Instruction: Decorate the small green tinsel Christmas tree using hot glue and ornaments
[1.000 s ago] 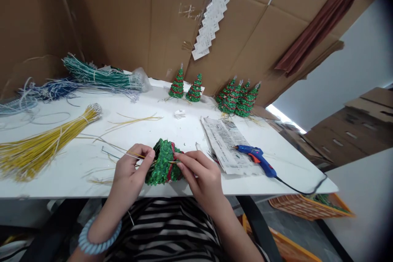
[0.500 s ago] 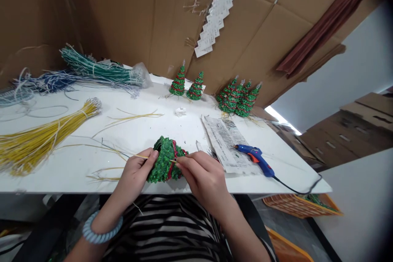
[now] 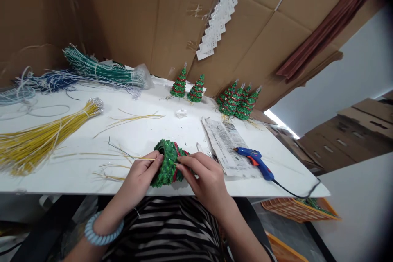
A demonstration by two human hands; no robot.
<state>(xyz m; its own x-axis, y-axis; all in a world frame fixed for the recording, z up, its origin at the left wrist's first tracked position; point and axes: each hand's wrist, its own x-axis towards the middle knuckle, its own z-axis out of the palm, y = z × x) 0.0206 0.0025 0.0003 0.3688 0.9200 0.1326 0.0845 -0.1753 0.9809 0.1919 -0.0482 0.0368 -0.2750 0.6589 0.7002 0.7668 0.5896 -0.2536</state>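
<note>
Green tinsel covers the small tree lying on its side at the near edge of the desk, between the person's two hands. Much of it is hidden from where I stand: the right hand covers the narrow end, and I can't make out the tip at all. The left hand hides part of the base rim, and the dark hollow inside shows only as a sliver. Its long axis runs roughly crosswise, the open base towards the person's left, the narrowing end and red garland towards the right.

Left thumb and forefinger are clamped on the base rim, a yellow wire running out leftward beneath the thumb. Right thumb and forefinger meet at the tree's side, pinching a thin pale strand, too small to follow; the other right fingers are folded, their tips out of sight. Further left, a bundle of yellow wires is cut off by the edge of view.
</note>
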